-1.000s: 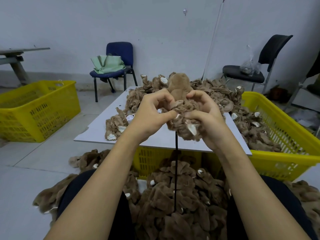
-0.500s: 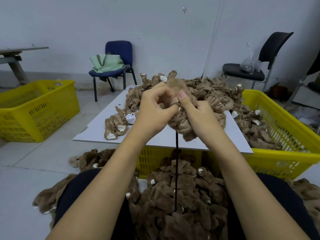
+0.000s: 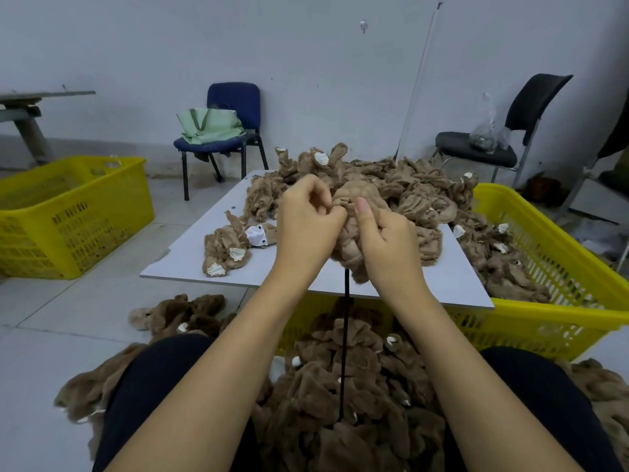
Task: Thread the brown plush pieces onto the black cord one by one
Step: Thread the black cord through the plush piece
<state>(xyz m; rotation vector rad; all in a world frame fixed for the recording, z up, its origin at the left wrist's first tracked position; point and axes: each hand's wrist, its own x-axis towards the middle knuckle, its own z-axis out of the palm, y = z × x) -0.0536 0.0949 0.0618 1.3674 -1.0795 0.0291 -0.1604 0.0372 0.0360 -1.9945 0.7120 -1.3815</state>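
While gripping plush piece [image 3: 354, 233], both hands [image 3: 347, 229].

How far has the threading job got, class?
Done: a brown heap already hangs low on the black cord. In hand: the left hand and right hand grip one plush piece above it. Left: a big pile on the white board.

We see both bare forearms reaching forward from the lower edge, converging at centre. Left hand [image 3: 308, 226]: fingers curled inward, knuckles up, fingertips pinching at its right side. Right hand [image 3: 386, 241]: fingers curled and gripping, thumb extended upward with the nail facing us. The two hands touch at the fingertips. Wrists roughly level.
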